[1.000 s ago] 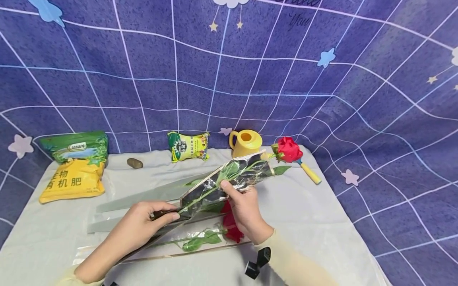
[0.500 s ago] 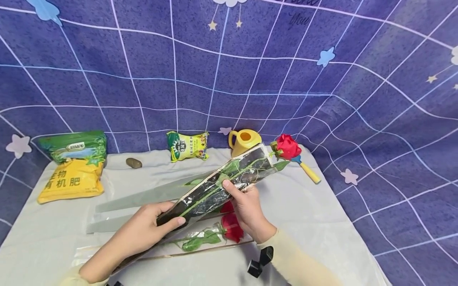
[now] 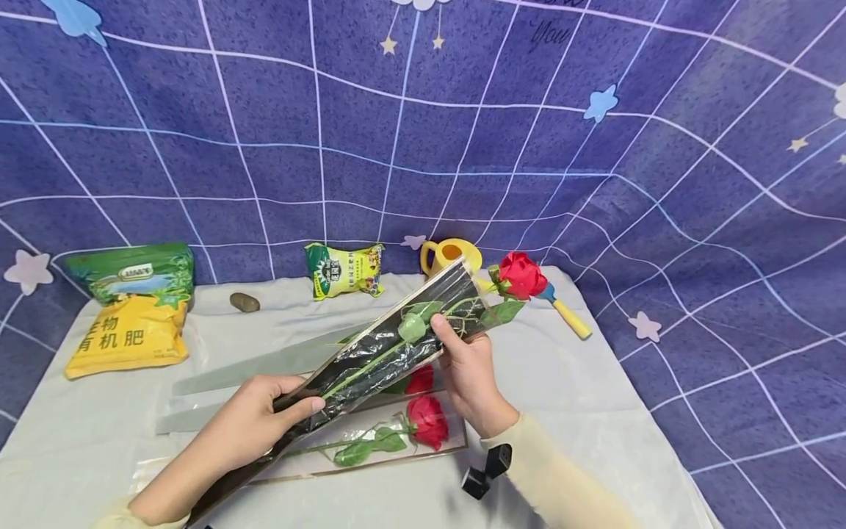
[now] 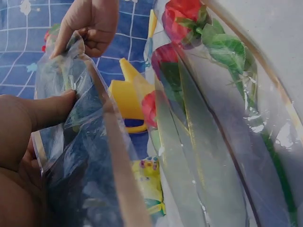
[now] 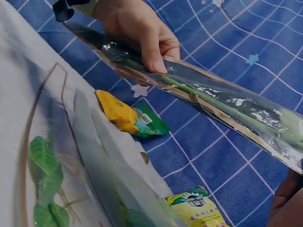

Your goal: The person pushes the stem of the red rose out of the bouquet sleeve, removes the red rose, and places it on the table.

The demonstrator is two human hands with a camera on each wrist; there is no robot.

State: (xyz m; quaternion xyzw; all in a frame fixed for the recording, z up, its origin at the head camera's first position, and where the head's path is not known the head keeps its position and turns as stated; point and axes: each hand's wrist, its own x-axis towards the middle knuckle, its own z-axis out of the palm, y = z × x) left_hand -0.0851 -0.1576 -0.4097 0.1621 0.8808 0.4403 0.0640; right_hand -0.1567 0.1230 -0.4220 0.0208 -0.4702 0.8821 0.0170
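Note:
In the head view, both hands hold a single red rose (image 3: pixel 522 275) in a clear-and-black flower sleeve (image 3: pixel 370 367) above the table, tilted up to the right. The bloom and a leaf stick out past the sleeve's upper end. My left hand (image 3: pixel 254 419) grips the lower part, thumb on the front. Higher up, my right hand (image 3: pixel 472 378) pinches the sleeve with its thumb near a leaf; its other fingers are mostly hidden behind. Beneath lies a second wrapped rose (image 3: pixel 426 422); another red bloom (image 3: pixel 419 380) shows partly beside it.
Along the back stand a green-and-yellow fertilizer bag (image 3: pixel 128 316), a brown stone (image 3: pixel 244 302), a small yellow-green packet (image 3: pixel 346 270) and a yellow watering can (image 3: pixel 449 253). A yellow-handled tool (image 3: pixel 571 319) lies at right. Patterned blue cloth (image 3: pixel 363 147) hangs behind the table.
The sleeve has straightened where it was bent near my left hand and now slopes more steeply. Its bloom has shifted slightly left, while my right hand has moved a little right.

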